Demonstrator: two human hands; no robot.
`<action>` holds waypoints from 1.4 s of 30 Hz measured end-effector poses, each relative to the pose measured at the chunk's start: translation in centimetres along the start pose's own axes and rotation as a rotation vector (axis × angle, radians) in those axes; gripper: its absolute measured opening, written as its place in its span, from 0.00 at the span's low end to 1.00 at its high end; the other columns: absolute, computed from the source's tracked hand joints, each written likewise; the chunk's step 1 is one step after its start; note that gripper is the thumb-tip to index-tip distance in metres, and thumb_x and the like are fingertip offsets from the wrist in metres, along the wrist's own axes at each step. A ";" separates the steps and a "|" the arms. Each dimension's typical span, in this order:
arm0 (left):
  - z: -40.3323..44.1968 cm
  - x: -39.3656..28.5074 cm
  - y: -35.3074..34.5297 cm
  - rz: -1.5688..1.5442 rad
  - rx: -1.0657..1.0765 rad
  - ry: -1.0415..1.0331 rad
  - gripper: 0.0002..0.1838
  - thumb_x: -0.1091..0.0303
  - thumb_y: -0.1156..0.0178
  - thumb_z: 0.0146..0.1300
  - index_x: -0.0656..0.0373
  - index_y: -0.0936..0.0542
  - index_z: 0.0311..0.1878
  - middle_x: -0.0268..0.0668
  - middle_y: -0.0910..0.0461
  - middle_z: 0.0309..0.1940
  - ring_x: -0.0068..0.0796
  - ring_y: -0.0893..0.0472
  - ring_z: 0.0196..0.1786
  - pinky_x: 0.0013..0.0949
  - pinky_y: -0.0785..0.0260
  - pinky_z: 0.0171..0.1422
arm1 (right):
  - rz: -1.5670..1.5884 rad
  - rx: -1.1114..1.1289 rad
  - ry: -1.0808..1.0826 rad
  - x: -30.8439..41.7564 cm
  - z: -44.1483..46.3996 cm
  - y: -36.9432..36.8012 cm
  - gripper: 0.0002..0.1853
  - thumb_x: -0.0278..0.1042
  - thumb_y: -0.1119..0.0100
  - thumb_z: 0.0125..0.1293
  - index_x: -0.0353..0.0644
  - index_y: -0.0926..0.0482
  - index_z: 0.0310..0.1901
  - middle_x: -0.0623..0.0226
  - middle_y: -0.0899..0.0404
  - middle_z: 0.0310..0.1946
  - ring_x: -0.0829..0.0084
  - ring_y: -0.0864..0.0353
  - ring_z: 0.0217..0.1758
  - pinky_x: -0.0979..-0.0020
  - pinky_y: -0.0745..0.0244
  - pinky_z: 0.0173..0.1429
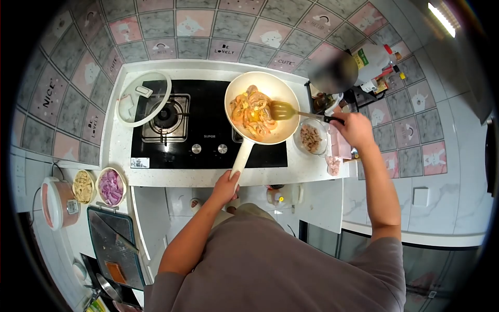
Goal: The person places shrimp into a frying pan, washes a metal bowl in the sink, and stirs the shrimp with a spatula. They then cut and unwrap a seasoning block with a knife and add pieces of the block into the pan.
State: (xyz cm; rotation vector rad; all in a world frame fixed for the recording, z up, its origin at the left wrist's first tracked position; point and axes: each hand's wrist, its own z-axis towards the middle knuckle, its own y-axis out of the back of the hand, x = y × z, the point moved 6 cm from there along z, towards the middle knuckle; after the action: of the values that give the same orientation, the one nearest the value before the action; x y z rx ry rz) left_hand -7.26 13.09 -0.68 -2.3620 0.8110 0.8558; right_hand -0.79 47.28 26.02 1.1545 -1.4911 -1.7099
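Note:
My left hand [225, 187] is wrapped round the cream handle of a frying pan [287, 88], which sits over the right side of the black gas stove [205, 112]. In the pan lie several shrimp [253, 112] with small yellow bits among them. My right hand [355, 130] grips the dark handle of a spatula [283, 110], and its yellowish-brown blade touches the pan's inside, right beside the shrimp. Close to the right hand, a clear glass bowl [312, 137] holds brownish pieces of food. The burner under the pan is mostly hidden.
A glass lid [150, 105] rests at the stove's left, partly over the left burner [166, 117]. Bowls of purple onion [111, 187] and pale slices [83, 187] stand left. A knife [113, 232] lies on the cutting board [132, 260]. Bottles [371, 60] crowd the right corner.

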 end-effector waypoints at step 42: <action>-0.1 -0.1 0.0 0.008 0.041 0.034 0.16 0.50 0.52 0.76 0.51 0.28 0.53 0.29 0.29 0.23 0.21 0.36 0.13 0.28 0.49 0.16 | 0.490 -0.063 0.063 6.6 -5.7 -5.5 0.17 0.38 0.37 0.65 0.58 0.18 0.56 0.60 0.20 0.35 0.56 0.17 0.39 0.57 0.22 0.43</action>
State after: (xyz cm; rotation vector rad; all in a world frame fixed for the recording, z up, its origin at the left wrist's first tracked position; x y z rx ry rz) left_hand -7.27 13.07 -0.49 -2.3448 0.8444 0.7973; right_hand 1.91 40.04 19.15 0.7230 -1.5148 -1.3594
